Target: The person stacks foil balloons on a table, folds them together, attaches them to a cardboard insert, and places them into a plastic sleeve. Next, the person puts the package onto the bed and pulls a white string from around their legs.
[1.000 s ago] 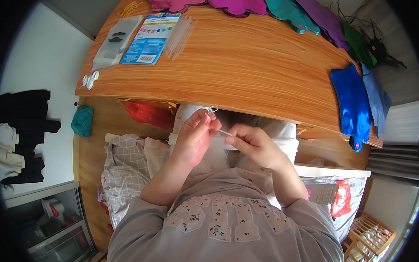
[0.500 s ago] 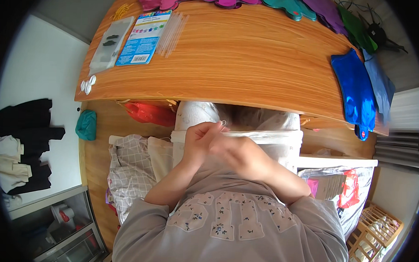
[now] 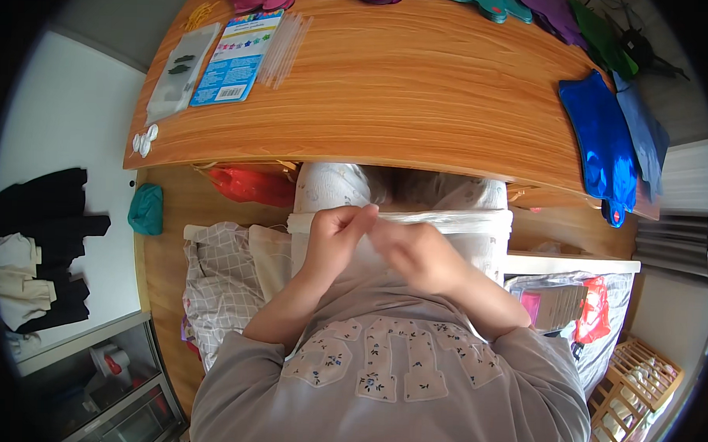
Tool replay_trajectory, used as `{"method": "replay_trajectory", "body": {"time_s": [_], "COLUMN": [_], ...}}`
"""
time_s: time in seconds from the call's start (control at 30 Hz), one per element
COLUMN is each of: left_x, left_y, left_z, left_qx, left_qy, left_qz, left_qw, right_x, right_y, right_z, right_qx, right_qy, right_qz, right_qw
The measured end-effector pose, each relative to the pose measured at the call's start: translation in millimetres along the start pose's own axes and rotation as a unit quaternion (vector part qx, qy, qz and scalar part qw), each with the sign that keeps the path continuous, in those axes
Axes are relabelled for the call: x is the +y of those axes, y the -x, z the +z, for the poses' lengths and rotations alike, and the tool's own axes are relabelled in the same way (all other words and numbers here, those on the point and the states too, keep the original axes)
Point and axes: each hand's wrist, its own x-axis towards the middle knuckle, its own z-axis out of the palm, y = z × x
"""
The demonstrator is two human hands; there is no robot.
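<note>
White plastic bag (image 3: 447, 224), stretched over the rim of a white bin below the bench (image 3: 421, 99) edge, sits right in front of the person's lap; what lies inside it is hidden by the hands. Both hands meet over its near rim. The left hand (image 3: 334, 240) is curled, its fingers (image 3: 362, 217) pinched together at the bag's edge, though whether they grip the plastic or something small I cannot tell. The right hand (image 3: 415, 254) is blurred, its fingers bent toward the left ones; its grasp cannot be made out either.

On the bench, far left, lie a clear packet (image 3: 180, 78) with dark small pieces inside, a blue printed card packet (image 3: 236, 57) and a bundle of clear thin sticks (image 3: 284, 39). Coloured felt shapes (image 3: 494, 1) line the far edge, and a shiny blue cloth (image 3: 602, 148) lies at the right. Under the bench, a red bag (image 3: 250, 186) is left of the bin; a wooden crate (image 3: 645, 379) stands at lower right.
</note>
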Motion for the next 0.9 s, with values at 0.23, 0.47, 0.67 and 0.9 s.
{"method": "replay_trajectory", "body": {"time_s": [0.23,0.47,0.67,0.9], "left_x": [6,37,18,36], "left_y": [24,16,14,23], "left_z": [-11,4,-22,-20], "left_qx": [-0.113,0.046,-0.173,-0.296], "left_qy": [0.358,0.041,0.077,0.289], "left_qz": [0.02,0.094,0.231,0.143], "left_qw": [0.927,0.994,0.954,0.899], "right_x": [24,6,20,4], "right_y": [6,8,20,21], "right_z": [13,-2,-11,-24], "right_qx": [0.045,0.003,0.004,-0.061], "right_qy": [0.244,-0.145,-0.357,-0.266], "right_qz": [-0.059,0.057,0.126,0.108], "right_qw": [0.967,0.988,0.925,0.956]}}
